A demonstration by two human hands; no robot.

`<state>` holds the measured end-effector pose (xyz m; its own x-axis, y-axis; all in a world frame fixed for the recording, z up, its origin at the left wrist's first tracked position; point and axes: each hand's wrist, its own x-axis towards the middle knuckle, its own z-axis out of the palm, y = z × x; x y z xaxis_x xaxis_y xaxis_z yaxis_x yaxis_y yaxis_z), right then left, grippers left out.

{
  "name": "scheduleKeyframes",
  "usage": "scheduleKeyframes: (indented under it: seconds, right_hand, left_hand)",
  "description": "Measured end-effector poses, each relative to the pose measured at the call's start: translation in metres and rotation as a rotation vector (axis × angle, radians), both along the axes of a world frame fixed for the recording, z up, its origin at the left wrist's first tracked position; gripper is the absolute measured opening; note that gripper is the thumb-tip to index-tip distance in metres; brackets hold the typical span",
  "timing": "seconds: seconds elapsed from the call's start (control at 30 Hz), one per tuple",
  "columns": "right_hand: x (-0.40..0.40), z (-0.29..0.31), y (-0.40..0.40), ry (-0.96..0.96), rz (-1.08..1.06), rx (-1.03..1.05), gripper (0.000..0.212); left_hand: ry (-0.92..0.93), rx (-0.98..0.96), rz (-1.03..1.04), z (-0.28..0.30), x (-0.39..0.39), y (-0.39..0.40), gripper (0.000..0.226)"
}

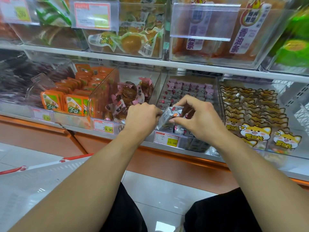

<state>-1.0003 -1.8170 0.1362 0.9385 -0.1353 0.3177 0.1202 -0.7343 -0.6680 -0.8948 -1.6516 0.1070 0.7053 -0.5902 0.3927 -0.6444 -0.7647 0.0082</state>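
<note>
You hold the small silver-white foil snack packet between both hands, just above the clear plastic bin of matching packets on the lower shelf. Its long axis tilts from lower left to upper right. Your left hand pinches the left edge, and your right hand keeps a pinching grip on the right end.

Bright, even lighting is shown; glare is cast on the clear bins and floor tiles. The margins are blurred, probably by motion.
</note>
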Motion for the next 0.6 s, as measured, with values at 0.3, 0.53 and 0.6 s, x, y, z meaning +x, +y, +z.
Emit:
scheduleKeyframes:
  seconds: [0.3,0.53,0.6]
  right_hand:
    - [0.01,-0.011,0.01,0.014,-0.14,-0.031,0.035]
    - [0.015,-0.007,0.023,0.077,-0.045,-0.113,0.034]
    - [0.017,-0.006,0.022,0.105,-0.041,-0.067,0.036]
  left_hand:
    - [0.315,-0.475,-0.056,-0.007,-0.008,0.01,0.026]
    - [0.447,-0.681,-0.104,-0.007,-0.02,0.016,0.031]
    - [0.499,-0.679,-0.108,-0.006,-0.021,0.018,0.038]
